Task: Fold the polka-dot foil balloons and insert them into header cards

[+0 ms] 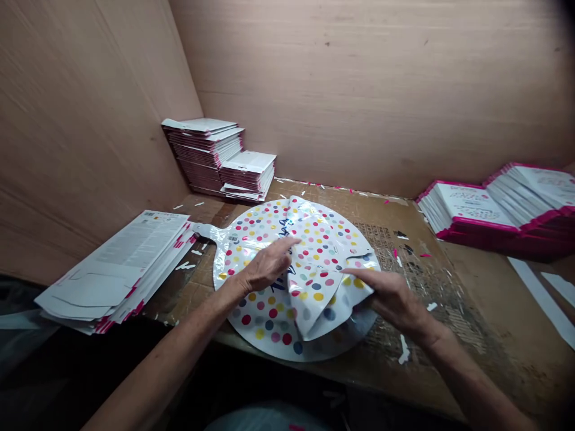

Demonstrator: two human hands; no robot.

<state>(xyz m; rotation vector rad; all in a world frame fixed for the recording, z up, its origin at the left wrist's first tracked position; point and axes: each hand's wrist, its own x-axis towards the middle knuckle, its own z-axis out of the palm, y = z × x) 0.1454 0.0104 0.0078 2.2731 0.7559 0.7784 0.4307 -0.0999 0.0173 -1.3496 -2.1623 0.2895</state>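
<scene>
A flat, round foil balloon [274, 317], white with coloured dots and dark blue lettering, lies in front of me with its tail to the left. Its right side is folded over toward the middle in overlapping layers. My left hand [269, 264] is on the middle of the balloon at the fold's left edge, fingers bunched against the foil over part of the lettering. At the right, my right hand [395, 299] grips the edge of the folded layers between thumb and fingers. Its lower fingers are partly hidden.
Printed white cards [117, 257] with pink edges are piled at the left. Taller card stacks [202, 149] stand in the back corner, and pink-edged packs [480, 206] at the right. Paper scraps [404, 350] litter the taped cardboard surface [431, 287]. Wooden panels [359, 90] enclose the back and left.
</scene>
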